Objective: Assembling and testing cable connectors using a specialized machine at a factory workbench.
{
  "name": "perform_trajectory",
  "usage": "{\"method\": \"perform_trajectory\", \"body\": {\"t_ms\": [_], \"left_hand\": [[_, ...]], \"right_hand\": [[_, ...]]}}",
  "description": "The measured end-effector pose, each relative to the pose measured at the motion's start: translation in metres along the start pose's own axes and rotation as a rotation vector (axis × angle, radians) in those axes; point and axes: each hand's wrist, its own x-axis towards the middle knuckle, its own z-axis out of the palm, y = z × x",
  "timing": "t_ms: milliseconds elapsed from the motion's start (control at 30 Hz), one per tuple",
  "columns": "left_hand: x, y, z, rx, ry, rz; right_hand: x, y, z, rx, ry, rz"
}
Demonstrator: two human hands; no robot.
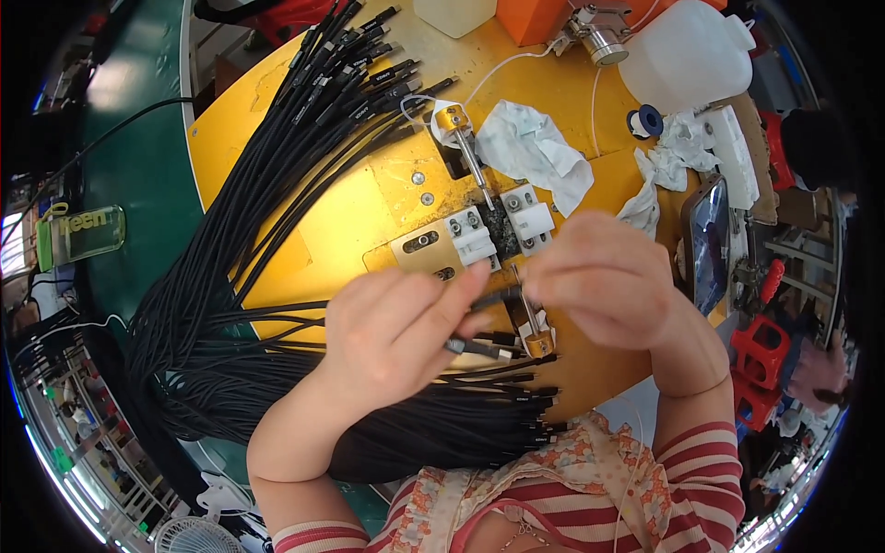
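Note:
My left hand [387, 327] is closed on a black cable [498, 297], whose dark end points right between thumb and fingers. Just below those fingers shows a black plug [479, 349] with a metal tip. My right hand [604, 281] is pinched close to the cable's end; what sits in its fingertips is hidden. Beyond both hands stand two white clamp blocks [472, 241] [532, 224] with screws, bolted to the yellow worktop [332, 207]. A metal rod with a brass-coloured end [452, 118] slants toward the blocks; a second brass-ended rod [538, 344] lies below my right hand.
Long bundles of black cables [249, 194] curve along the left and in front of me. Crumpled white wipes [535, 152], a wire spool [645, 121], a white plastic jug [687, 55] and a phone [708, 244] lie to the right. A clear bottle [88, 235] rests on the green surface.

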Motion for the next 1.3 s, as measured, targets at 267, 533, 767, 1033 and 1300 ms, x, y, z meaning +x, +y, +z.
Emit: {"method": "perform_trajectory", "body": {"t_ms": [267,533,767,1033,1300], "left_hand": [[0.002,-0.008,0.002,0.307,-0.159,0.012],[0.002,-0.011,0.008,0.282,-0.199,-0.003],[0.002,-0.011,0.008,0.275,-0.196,0.004],[-0.003,-0.004,-0.010,0.302,0.141,0.234],[-0.021,0.004,-0.015,0.345,0.144,0.346]], "right_hand": [[0.003,0.015,0.006,-0.281,0.027,0.115],[0.001,0.010,0.001,-0.303,0.031,0.204],[0.000,0.008,0.002,-0.298,0.032,0.213],[0.002,-0.013,-0.005,-0.053,0.093,0.209],[0.004,-0.022,-0.010,0.238,0.055,0.260]]}}
